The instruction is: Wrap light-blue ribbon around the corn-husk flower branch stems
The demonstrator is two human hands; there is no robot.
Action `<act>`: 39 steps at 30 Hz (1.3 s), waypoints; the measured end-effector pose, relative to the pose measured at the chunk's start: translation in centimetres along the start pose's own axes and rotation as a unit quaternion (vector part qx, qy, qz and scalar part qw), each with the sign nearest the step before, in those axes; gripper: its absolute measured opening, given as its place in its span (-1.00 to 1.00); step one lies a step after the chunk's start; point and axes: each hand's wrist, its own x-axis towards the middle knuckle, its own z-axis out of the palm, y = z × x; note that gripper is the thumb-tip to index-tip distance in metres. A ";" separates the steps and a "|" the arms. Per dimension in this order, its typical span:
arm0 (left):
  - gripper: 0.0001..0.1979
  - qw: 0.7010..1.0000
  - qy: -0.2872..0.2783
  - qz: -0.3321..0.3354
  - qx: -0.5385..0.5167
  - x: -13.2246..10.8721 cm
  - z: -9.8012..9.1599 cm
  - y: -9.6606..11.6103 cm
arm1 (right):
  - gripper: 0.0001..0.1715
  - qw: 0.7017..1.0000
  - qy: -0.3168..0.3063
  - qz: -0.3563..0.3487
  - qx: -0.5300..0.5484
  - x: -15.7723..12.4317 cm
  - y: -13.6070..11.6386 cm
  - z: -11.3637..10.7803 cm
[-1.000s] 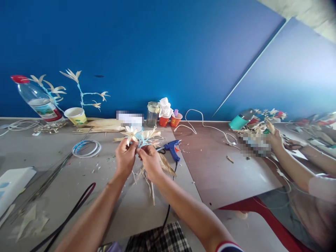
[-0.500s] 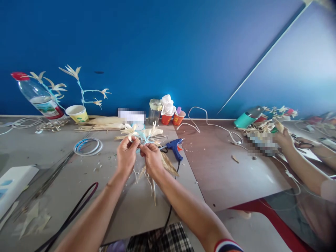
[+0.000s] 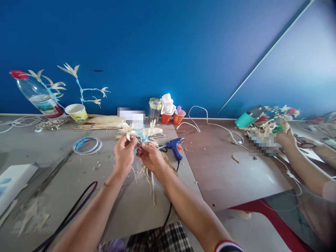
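Note:
My left hand (image 3: pixel 124 151) and my right hand (image 3: pixel 151 156) meet above the table, fingertips pinched close together. Between them is a craft flower stem (image 3: pixel 143 138) wrapped in light blue, with pale husk-like petals (image 3: pixel 127 130) spreading above my fingers. Both hands are closed on the stem; my fingers hide the exact spot each one grips. Just right of my right hand lies a blue glue gun (image 3: pixel 173 146), its nozzle pointing right. Dry pale husk strips (image 3: pixel 153 189) lie under and beside my right wrist.
White-and-blue rings (image 3: pixel 87 145) and thin dark rods (image 3: pixel 56 167) lie left. Along the wall stand a tilted bottle (image 3: pixel 42 101), a yellow cup (image 3: pixel 77 112) with flower stems, a jar (image 3: pixel 155 109) and red cups (image 3: pixel 179 117). At right, another person's hand (image 3: pixel 287 140) holds something pale.
My hands have shifted slightly, with the fingertips a little further apart and the right hand turned somewhat. The flower stem stays between them. The other person's hand has moved slightly right.

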 end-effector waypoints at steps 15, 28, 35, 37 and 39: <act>-0.84 0.998 -0.011 0.012 0.059 0.1 -0.1 -0.4 | -0.83 1.000 0.018 -0.002 0.003 0.3 -0.3 -0.1; -0.75 0.993 -0.057 -0.074 -0.075 0.1 0.3 -0.8 | -0.82 0.999 -0.024 -0.023 0.006 0.6 -0.1 -0.6; -0.74 0.991 -0.043 -0.078 -0.101 -0.1 0.4 -0.3 | -0.81 1.000 -0.002 -0.016 -0.013 0.5 -0.2 -0.4; -0.72 0.988 -0.047 -0.090 -0.119 -0.1 0.4 0.0 | -0.81 1.000 -0.006 -0.015 -0.006 0.6 -0.2 -0.4; -0.70 0.985 -0.050 -0.101 -0.134 0.0 0.5 0.2 | -0.80 1.000 -0.007 -0.012 -0.006 0.6 -0.2 -0.4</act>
